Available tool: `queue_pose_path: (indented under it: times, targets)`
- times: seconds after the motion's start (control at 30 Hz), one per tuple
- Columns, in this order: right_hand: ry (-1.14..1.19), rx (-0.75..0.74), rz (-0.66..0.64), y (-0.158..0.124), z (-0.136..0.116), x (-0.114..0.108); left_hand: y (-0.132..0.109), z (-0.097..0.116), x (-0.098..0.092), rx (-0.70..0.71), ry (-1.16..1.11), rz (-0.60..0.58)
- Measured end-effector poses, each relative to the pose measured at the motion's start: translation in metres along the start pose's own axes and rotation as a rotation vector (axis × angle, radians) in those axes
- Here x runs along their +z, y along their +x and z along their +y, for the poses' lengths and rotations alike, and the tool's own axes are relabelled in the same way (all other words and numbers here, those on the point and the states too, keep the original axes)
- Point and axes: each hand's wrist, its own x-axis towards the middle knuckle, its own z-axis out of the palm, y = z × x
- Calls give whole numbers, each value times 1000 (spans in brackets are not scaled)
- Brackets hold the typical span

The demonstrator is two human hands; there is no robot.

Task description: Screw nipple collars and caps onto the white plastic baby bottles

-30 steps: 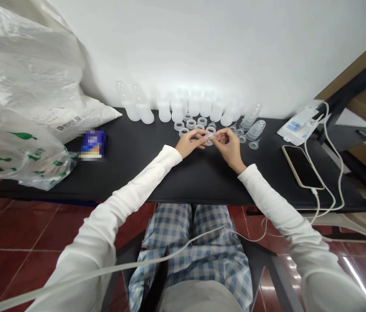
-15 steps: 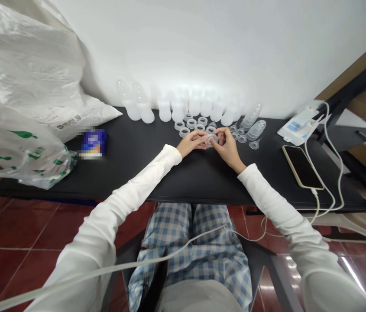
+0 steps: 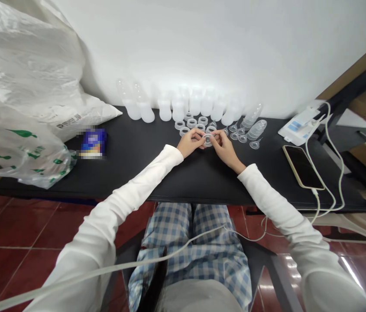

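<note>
Translucent round plastic ring (image 3: 208,142) sits just above or on the black tabletop (image 3: 199,177); contact cannot be determined. Your bare left hand (image 3: 188,144) and bare right hand (image 3: 224,148) grasp it from opposite sides with your fingertips. Similar translucent plastic rings (image 3: 191,123) lie just beyond, before frosted white plastic bottles (image 3: 196,104).

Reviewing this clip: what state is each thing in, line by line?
Clear ring, held between both hands
Left hand, closed on the ring
Right hand, closed on the ring
Other rings, loose on the table
Teats, loose
Leftmost two bottles, domed covers on
Phone, screen dark, cable plugged in
</note>
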Motion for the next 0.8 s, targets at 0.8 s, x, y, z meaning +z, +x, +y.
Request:
queue_pose_path:
  times: [0.8]
  targets:
    - [76, -62, 29, 1, 5, 10, -3, 0, 3, 101, 185, 69]
